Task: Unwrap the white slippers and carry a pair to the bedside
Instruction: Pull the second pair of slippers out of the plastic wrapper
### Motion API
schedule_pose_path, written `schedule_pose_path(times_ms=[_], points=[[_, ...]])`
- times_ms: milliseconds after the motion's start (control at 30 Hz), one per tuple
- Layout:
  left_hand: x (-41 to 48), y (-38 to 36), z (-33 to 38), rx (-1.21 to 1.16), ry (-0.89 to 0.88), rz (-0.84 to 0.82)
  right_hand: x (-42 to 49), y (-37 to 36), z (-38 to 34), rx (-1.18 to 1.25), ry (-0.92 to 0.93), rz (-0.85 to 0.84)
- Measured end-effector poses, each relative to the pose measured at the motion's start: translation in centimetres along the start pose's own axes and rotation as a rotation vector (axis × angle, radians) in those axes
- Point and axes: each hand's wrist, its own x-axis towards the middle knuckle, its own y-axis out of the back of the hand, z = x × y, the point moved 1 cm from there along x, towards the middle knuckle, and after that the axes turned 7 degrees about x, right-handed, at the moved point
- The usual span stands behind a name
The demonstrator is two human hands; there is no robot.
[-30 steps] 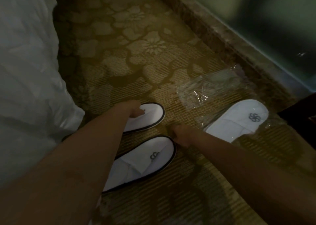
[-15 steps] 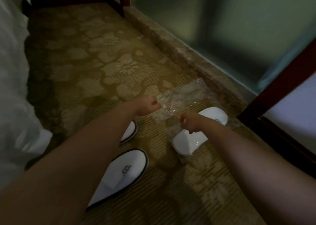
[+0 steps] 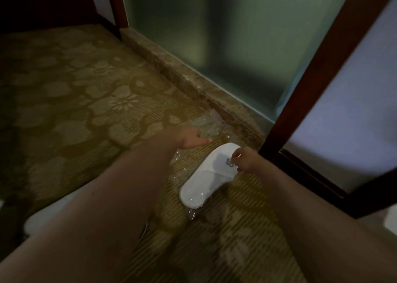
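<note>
Apparently still-wrapped white slipper, flat.

White slipper in clear wrap, flat on carpet, logo up.

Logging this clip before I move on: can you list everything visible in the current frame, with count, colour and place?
wrapped slipper: one, white with a grey flower logo, in clear plastic, on the carpet right of centre
empty plastic wrapper: one, clear, on the carpet by the stone sill, beyond the left hand
carpet: one, olive-gold floral pattern, covering the floor
stone sill: one, brown marbled, along the base of the glass
frosted glass panel: one, grey-green, upper centre
wooden frame: dark red-brown, slanting down the right side
white shape: partly hidden behind the left forearm, lower left; cannot tell what it is
left hand: index finger extended towards the empty wrapper
right hand: pinching the wrapped slipper at its logo
</note>
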Motion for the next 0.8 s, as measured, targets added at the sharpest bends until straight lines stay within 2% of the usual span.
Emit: schedule_pose_path(times_ms=[100, 267, 400, 600, 700, 800], points=[[0.7, -0.6, 2.2, -0.037, -0.036, 0.037, 0.0, 0.2, 1.0, -0.019, -0.032, 0.012], [1.1, -6.3, 3.9, 0.02, -0.048, -0.125, 0.7, -1.4, 3.4, -0.037, -0.078, -0.059], [1.5, -9.3, 2.9, 0.042, 0.014, -0.147, 1.5, -2.5, 4.8, 0.076, -0.114, -0.081], [2.8, -12.0, 2.1, -0.041, 0.073, -0.122, 1.3, -3.9, 6.4, 0.395, -0.039, -0.114], [3.0, -13.1, 2.3, -0.122, 0.113, -0.17, 1.7, -4.4, 7.2, 0.434, -0.06, -0.099], [3.3, -13.2, 2.5, -0.171, 0.152, -0.139, 1.7, -4.6, 7.6, 0.418, -0.138, -0.15]])
